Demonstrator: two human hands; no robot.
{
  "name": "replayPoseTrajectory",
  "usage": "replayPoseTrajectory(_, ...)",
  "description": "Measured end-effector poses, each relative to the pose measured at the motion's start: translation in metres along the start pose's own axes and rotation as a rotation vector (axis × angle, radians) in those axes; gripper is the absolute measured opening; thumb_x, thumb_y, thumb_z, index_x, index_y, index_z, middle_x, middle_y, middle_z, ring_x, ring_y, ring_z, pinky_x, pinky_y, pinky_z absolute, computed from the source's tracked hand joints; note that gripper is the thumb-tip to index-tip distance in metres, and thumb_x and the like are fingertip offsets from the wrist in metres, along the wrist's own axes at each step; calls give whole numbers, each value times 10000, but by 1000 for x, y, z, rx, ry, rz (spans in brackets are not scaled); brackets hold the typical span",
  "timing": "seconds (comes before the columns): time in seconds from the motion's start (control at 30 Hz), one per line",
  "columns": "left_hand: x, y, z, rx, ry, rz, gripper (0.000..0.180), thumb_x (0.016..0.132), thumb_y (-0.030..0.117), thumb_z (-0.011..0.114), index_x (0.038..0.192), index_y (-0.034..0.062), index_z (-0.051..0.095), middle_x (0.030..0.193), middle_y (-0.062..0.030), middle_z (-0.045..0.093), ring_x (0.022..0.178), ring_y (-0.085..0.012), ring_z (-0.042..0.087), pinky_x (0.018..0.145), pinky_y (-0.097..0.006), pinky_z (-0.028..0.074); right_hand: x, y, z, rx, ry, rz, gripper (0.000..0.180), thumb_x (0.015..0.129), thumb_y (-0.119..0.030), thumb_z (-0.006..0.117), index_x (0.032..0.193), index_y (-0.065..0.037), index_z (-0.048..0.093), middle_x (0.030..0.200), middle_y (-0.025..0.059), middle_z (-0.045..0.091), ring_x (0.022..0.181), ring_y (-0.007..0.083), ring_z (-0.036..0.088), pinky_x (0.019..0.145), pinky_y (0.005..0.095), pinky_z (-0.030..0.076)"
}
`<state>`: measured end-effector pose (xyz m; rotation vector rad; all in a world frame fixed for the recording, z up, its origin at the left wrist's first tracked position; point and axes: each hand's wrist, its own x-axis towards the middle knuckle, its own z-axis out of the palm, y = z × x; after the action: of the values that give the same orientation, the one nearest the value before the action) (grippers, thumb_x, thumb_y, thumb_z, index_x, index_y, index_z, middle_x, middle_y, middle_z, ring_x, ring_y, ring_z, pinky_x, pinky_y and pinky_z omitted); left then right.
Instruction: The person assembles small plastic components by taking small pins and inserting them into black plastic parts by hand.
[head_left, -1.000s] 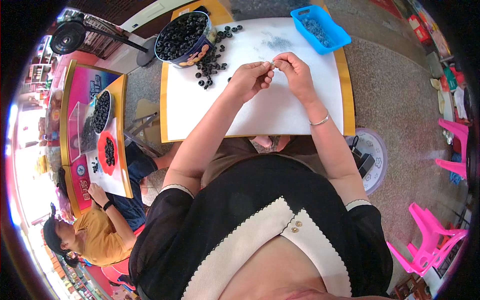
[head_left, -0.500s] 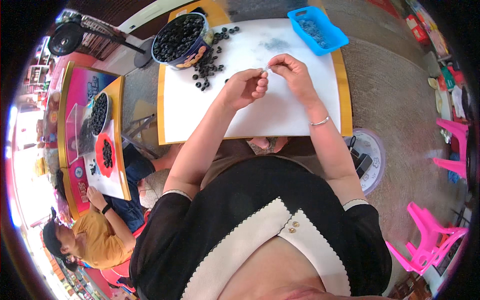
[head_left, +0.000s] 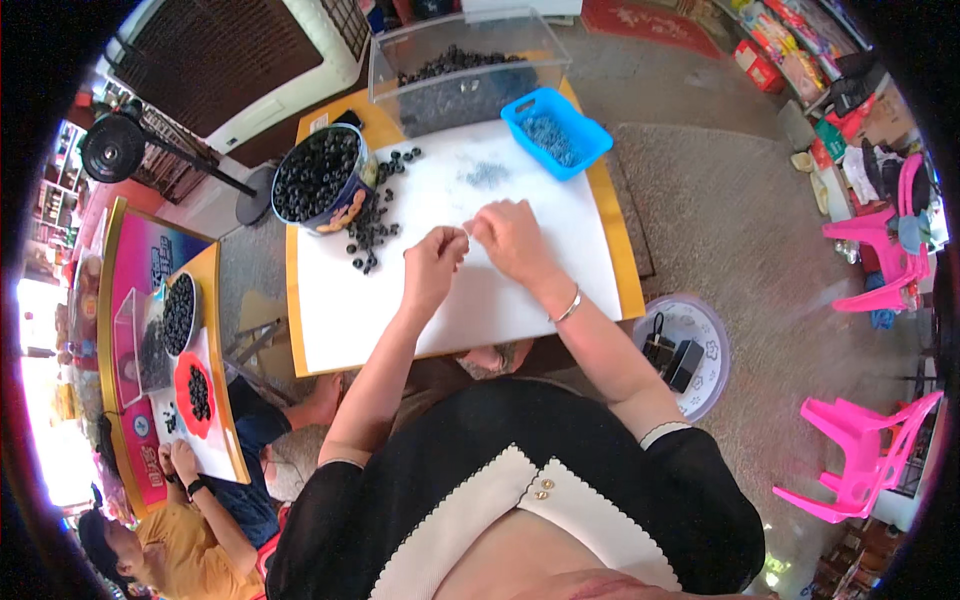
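Observation:
Above the white tabletop [head_left: 350,310], my left hand [head_left: 433,265] and my right hand [head_left: 512,240] meet at their fingertips. Both are closed in a pinch. Whatever lies between the fingers is too small and too covered to name. A bracelet circles my right wrist. Small black ring-shaped or bead-like pieces [head_left: 368,232] lie loose left of my hands, beside a round tub [head_left: 345,208] heaped with more of them. Beyond my fingers a thin scatter of tiny grey-blue bits [head_left: 484,174] lies on the white surface. A blue plastic basket [head_left: 592,140] at the far right holds many similar bits.
At the table's far edge stands a clear bin [head_left: 470,60] with black pieces. Below the right edge sits a round pale basin [head_left: 715,345] holding dark boxy items. Another person [head_left: 190,530] works at a table on the left. Pink chairs [head_left: 860,455] stand at the right.
The view has shifted, bringing the clear bin into sight. My right hand has turned its back upward and closed in on my left. The person on the left has brought both hands together.

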<state>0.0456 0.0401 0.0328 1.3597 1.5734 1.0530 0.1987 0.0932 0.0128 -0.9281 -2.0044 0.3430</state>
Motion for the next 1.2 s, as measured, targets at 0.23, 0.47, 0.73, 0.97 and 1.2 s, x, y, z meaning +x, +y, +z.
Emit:
replayPoseTrajectory(0.23,-6,2,-2,17,19,79,139,894,103,599,961,-11,643,722,-33,627,623,-90,535,578,-244,455,3,-15,-6,105,-152,73,287,913,-241,491,706,-53,558,697,115,575,693,305,530,674,418,357)
replayPoseTrajectory(0.47,-12,-9,-12,-269,-120,-14,183,940,166,559,946,0,637,735,-23,615,640,-82,539,569,-227,446,-5,-37,-16,408,-263,404,174,905,-185,548,853,-26,596,792,96,609,789,197,568,720,333,421)
replayPoseTrajectory(0.73,-19,-13,-17,-137,-100,11,185,937,169,549,914,0,618,724,-17,587,643,-83,521,580,-228,426,-28,-31,-14,548,-21,452,111,857,-131,595,873,-22,582,811,79,588,762,183,556,698,315,442)
replayPoseTrajectory(0.97,-16,-31,-10,337,164,276,115,806,121,655,903,62,637,839,-106,612,803,-281,580,706,-379,474,-42,-15,-14,-176,-65,196,106,780,-154,665,864,-108,620,854,40,586,855,236,525,779,392,357)
replayPoseTrajectory(1.2,-25,-38,-7,469,148,390,225,761,73,661,982,66,617,925,-105,611,901,-291,557,759,-388,469,-55,-11,-18,-319,-97,184,179,766,-163,683,937,-128,644,894,31,578,903,238,516,788,396,341)
